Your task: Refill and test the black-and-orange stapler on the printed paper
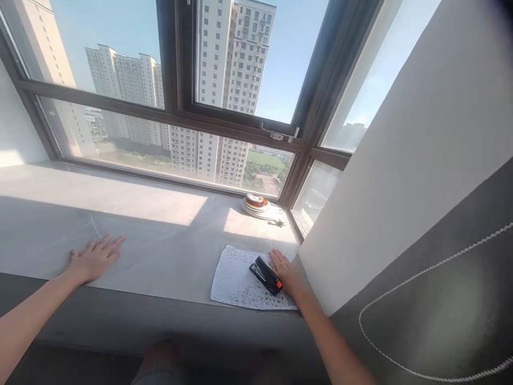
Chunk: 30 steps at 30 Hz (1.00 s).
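Observation:
My left hand (94,258) lies flat and open on the grey window sill (160,240), fingers spread, holding nothing. My right hand (285,271) rests on the right part of the sill, its fingers against a black stapler with an orange end (265,275). The stapler lies on a printed sheet of paper (236,280) near the sill's front edge. I cannot make out whether the fingers grip the stapler or only touch it.
A stack of round discs or plates (258,206) sits in the sill's far right corner by the window frame (172,115). A white wall (401,176) rises right beside my right hand. Tall buildings show outside. My knees are below the sill.

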{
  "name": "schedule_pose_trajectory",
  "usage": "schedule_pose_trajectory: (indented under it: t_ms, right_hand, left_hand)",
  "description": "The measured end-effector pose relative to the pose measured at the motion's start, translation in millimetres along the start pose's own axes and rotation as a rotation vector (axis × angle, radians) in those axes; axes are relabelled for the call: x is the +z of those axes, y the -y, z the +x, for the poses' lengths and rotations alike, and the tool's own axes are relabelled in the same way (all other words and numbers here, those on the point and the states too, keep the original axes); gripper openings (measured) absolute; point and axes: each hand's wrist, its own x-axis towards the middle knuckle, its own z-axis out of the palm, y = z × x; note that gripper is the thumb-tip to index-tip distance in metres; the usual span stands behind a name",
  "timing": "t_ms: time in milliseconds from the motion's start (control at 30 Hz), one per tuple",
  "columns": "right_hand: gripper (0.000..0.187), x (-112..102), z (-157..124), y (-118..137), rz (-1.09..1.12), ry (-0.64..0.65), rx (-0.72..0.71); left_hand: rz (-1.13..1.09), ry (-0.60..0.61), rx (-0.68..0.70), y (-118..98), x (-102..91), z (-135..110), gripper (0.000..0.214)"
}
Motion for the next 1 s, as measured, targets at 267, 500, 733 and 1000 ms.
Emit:
schedule_pose_trajectory:
  t_ms: [267, 500, 733, 1000]
  right_hand:
    - [0.05, 31.0, 66.3, 118.7, -0.011, 0.092, -0.083]
    - [0.05, 61.3, 114.2, 251.2, 0.031, 0.161, -0.205]
    - [0.052, 68.6, 122.2, 283.6, 0.108, 0.191, -0.289]
    - [0.054, 62.4, 106.6, 259.4, 0.049, 0.099, -0.296]
  left_hand:
    - [-0.023, 0.121, -0.066, -2.1, -3.4, -5.3, 0.063]
    - [-0.127, 0.088, -0.092, 6.4, -3.4, -2.2, 0.068]
    - [-0.178, 0.122, -0.078, 11.1, -5.9, -0.9, 0.076]
    - [-0.145, 0.078, -0.065, 9.9, -5.9, -0.8, 0.071]
